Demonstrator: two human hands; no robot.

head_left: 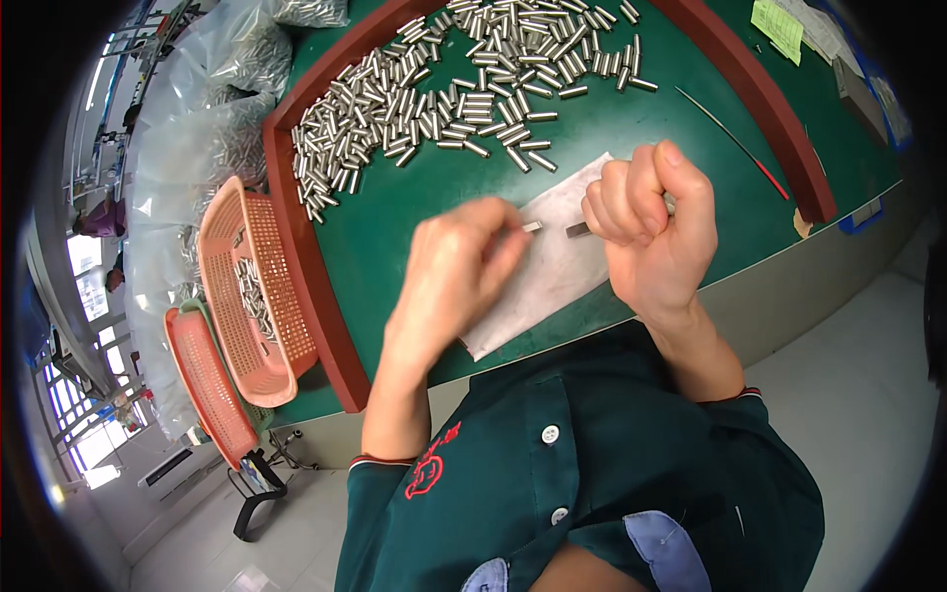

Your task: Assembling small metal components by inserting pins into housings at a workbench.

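While both forearms come up from the six o'clock edge in dark green sleeves, the left hand (449,276) sits just left of centre with its fingers bunched together, pinching a small metal pin (533,227) whose bright end pokes out at the fingertips toward three o'clock. At about two o'clock from it, the right hand (656,232) is curled into a loose fist, thumb up, and a second dark pin (577,230) sticks out of its fingers toward nine o'clock, so the two pin ends face each other, near but apart. Whether that fist holds more pins inside cannot be told. Both hands hover over a white cloth (552,266) that lies flat on the green mat (631,138), its far corner pointing to twelve o'clock. Beyond the cloth, from eleven to one o'clock, a wide heap of loose pins (444,99) spreads across the mat in a silvery drift. A red-brown raised border (316,286) frames the mat on its nine o'clock side and again toward two o'clock. Outside that border at nine o'clock, a pink perforated basket (252,286) leans on its side with more pins lying in it, and a second, orange basket (202,385) sits beside it toward eight o'clock. Clear plastic bags (212,118) bulging with pins pile up at ten o'clock. A thin red-tipped rod (735,143) lies on the mat at two o'clock, and yellow-green paper slips (779,28) rest near one o'clock.
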